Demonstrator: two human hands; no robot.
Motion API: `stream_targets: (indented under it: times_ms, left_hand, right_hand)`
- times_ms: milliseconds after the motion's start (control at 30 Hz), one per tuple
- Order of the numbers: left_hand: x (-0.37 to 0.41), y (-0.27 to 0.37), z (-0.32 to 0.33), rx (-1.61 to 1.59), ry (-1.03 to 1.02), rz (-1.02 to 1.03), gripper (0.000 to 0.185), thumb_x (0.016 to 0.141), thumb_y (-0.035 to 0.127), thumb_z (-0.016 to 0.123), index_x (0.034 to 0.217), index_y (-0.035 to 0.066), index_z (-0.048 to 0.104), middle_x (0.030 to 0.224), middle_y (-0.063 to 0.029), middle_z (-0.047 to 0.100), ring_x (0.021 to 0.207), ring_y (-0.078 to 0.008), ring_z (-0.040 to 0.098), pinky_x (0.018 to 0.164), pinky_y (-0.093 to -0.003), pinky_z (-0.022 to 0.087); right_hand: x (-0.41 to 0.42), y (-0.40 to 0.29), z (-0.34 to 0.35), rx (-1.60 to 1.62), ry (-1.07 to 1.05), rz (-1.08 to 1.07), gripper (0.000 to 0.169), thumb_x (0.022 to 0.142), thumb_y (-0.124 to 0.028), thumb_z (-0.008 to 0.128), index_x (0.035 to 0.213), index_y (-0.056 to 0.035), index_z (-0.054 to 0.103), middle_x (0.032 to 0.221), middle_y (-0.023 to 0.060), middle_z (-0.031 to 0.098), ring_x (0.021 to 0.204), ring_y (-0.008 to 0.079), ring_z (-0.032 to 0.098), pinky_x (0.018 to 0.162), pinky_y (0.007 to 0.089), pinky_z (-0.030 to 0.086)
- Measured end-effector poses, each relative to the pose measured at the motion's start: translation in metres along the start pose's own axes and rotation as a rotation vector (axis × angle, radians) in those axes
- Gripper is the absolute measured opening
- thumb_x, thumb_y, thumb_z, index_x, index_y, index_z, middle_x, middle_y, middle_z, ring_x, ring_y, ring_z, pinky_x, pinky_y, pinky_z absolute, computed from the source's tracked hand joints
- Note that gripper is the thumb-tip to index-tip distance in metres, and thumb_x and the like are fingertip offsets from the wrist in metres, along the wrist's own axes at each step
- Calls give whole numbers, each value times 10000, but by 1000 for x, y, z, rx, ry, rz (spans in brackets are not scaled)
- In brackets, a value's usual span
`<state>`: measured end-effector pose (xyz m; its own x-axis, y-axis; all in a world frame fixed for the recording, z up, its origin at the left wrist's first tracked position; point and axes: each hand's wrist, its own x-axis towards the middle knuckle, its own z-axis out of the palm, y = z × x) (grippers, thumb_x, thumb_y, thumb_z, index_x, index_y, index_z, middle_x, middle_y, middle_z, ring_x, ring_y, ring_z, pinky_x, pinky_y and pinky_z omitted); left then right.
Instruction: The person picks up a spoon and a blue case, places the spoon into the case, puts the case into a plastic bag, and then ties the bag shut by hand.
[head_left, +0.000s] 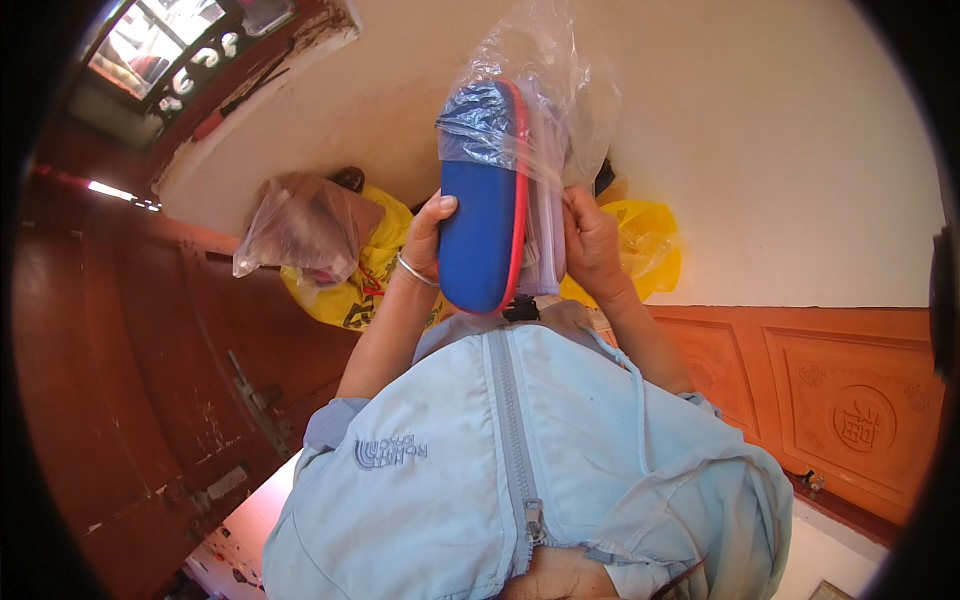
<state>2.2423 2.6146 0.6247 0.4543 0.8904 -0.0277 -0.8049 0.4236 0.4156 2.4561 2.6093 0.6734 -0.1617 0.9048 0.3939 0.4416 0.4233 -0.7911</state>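
Note:
In front of my chest stands a blue zip case (474, 225) with a red edge, its long side roughly upright in the view. My left hand (429, 232) grips the case's left side, thumb on the blue face. Behind it, to the right, is a pale purple zippered case (551, 240), partly hidden. A clear plastic bag (577, 97) covers the upper ends of both cases, while their lower ends stick out. With curled fingers my right hand (592, 240) pinches the bag's edge beside the purple case.
A pinkish translucent bag (307, 225) rests on a yellow plastic bag (345, 300) at left. Another yellow bag (652, 244) lies behind my right hand. A dark red wooden door (150, 337) is on the left, carved orange panels (855, 390) on the right. Upper left is a window (157, 45).

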Motion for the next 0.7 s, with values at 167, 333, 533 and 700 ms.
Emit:
stream_targets:
  times_ms: [167,333,533,700]
  left_hand:
    - [-1,4,2,109,204,96,387,767,152,614,1104,-3,502,970,-110,612,827,-186,620,735,-298,530]
    - [11,-6,-2,1179,459,360,495,680,192,697,1088,-4,497,915,-144,631,820,-244,624,730,-334,500]
    - [16,-25,21,1540,378,299,588,618,246,737,1103,-1,516,891,-185,631,830,-306,617,751,-374,479]
    - [35,-20,-13,828,226,335,470,705,177,703,1111,2,545,941,-51,610,862,-170,563,805,-294,448]
  right_hand:
    - [-12,-19,-8,-9,-75,-77,22,852,-59,553,860,-44,539,698,146,578,608,304,570,546,315,447]
    - [-11,-19,0,-104,-31,-387,50,853,-68,558,853,-23,535,720,131,573,652,308,574,589,322,459]
    - [-18,-23,25,251,-229,52,72,879,-112,535,872,-41,529,719,135,559,677,316,573,613,332,456]
    - [-32,-25,16,138,-393,171,97,881,-146,537,879,-49,531,689,148,536,642,293,568,591,336,440]
